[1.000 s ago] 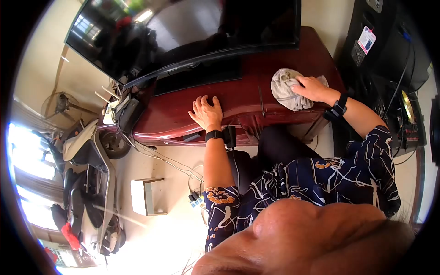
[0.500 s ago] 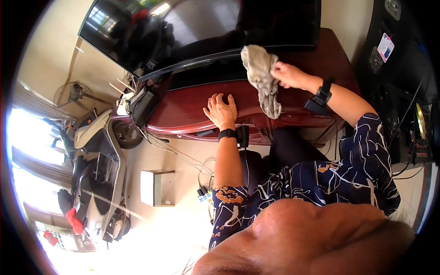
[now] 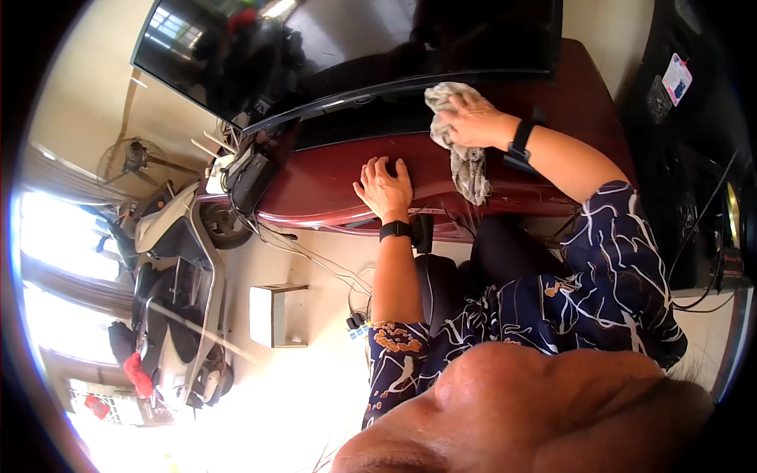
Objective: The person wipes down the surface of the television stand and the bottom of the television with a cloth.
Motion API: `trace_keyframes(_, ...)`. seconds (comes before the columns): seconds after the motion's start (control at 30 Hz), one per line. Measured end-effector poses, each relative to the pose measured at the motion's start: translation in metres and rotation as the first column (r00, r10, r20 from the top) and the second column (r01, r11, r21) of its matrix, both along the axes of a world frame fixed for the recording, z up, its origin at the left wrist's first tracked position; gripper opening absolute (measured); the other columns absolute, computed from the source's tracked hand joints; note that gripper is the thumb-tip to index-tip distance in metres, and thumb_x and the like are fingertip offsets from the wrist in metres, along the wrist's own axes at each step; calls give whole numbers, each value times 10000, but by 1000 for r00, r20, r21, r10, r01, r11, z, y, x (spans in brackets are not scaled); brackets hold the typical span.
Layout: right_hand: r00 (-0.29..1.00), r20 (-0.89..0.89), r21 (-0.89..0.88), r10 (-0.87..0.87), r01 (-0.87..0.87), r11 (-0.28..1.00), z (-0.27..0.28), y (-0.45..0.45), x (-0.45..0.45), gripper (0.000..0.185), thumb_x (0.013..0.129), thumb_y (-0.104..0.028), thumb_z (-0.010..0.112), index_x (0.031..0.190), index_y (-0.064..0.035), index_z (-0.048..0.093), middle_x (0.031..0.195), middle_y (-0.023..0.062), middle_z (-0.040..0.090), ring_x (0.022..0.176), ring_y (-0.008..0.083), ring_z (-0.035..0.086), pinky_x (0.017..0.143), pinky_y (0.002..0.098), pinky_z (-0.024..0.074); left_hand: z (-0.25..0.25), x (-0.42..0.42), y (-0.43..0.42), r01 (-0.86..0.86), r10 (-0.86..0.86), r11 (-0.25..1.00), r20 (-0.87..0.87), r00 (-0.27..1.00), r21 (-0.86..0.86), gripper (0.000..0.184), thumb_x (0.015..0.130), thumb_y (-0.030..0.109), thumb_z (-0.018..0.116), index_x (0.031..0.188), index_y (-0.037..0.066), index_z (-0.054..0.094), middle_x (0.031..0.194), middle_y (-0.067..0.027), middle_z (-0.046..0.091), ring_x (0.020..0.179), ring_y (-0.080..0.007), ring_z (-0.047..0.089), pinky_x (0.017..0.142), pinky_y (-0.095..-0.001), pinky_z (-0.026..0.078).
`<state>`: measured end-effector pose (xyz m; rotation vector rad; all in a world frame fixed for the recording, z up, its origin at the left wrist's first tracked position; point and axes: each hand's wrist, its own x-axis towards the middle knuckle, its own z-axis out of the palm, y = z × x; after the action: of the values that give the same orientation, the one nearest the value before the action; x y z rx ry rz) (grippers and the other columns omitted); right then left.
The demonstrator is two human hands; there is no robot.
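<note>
My right hand (image 3: 475,122) presses on a crumpled grey cloth (image 3: 471,177), its fingers lying over the upper part. The cloth's lower end trails toward the front edge of a glossy dark-red TV cabinet (image 3: 315,185). Spread fingers of my left hand (image 3: 384,188) rest on the cabinet top, left of the cloth, with nothing held. Just behind both hands stands a large black television (image 3: 347,47), close to the cloth's far end. Black bands circle both wrists.
A white router (image 3: 218,175) and cables sit at the cabinet's left end. Cords run down to the floor near a small white stool (image 3: 264,317). A motorbike (image 3: 177,299) and a fan (image 3: 136,158) are at left. A tall black speaker-like box (image 3: 694,158) stands at right.
My right hand has moved left onto the cloth, from holding its right edge to lying over it. The cloth has shifted slightly right and bunched up. My left hand stays in place.
</note>
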<state>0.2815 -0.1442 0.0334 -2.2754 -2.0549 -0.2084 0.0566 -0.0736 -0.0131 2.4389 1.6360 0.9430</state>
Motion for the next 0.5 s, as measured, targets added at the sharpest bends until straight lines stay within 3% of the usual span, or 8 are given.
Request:
trace_keyframes(0.03,994,102,-164,-34,50,985,14,-3,3,524,892,-323,409,1341,-64,485,1429,252,367,1323,401,371,1095,520,279,3,0,-2,1,-1,1000,3,1000,1,374,862,407,582,1126,149,636,1290,-18,556,1290,-217,433,1096,-543,244)
trace_keyframes(0.07,999,-45,4,-25,25,1000,19,-12,8,438,864,-288,465,1133,25,610,1207,311,563,1118,389,563,958,514,403,3,-1,-4,5,-5,1000,1,1000,-4,377,862,409,581,1130,149,635,1294,-19,554,1292,-217,431,1097,-544,242)
trace_keyframes(0.17,999,45,50,-20,17,999,15,-9,28,361,854,-292,497,968,-7,687,921,219,693,904,334,660,803,484,443,0,-2,-4,7,-7,1000,-3,1000,-5,385,866,416,575,1140,150,631,1300,-21,550,1296,-215,426,1102,-544,235)
trace_keyframes(0.27,984,180,-120,-10,32,992,24,-2,23,385,852,-282,493,1025,15,666,944,176,704,894,325,667,812,488,443,3,-1,-7,15,-15,1000,-6,1000,-15,393,868,423,573,1147,152,630,1300,-23,549,1299,-215,421,1107,-541,230)
trace_keyframes(0.33,976,208,-184,-64,103,977,27,7,18,452,873,-290,476,1172,29,590,1046,187,680,1007,312,639,874,476,414,3,0,-8,9,-10,1000,-8,1000,-19,392,869,424,573,1146,152,630,1301,-22,548,1298,-217,420,1106,-541,229)
trace_keyframes(0.4,985,-116,-140,-127,110,984,27,13,22,527,903,-304,434,1299,43,471,1182,246,604,1177,309,545,932,458,380,3,-1,-7,8,-8,1000,-3,1000,-6,384,869,419,575,1137,151,635,1294,-21,555,1287,-219,431,1100,-547,236)
trace_keyframes(0.43,966,-191,-203,-173,133,970,26,19,27,596,903,-391,424,1335,20,429,1320,269,489,1283,352,431,988,459,333,2,-1,-5,6,-6,1000,-1,1000,-7,384,869,419,575,1137,151,635,1294,-21,555,1287,-219,431,1100,-547,236)
trace_keyframes(0.5,972,-178,-159,-153,125,979,18,19,27,634,880,-446,435,1331,-2,441,1339,261,471,1272,381,429,999,471,323,-1,0,-3,7,-7,1000,3,1000,28,374,867,412,579,1124,148,641,1283,-21,563,1276,-222,443,1094,-552,243)
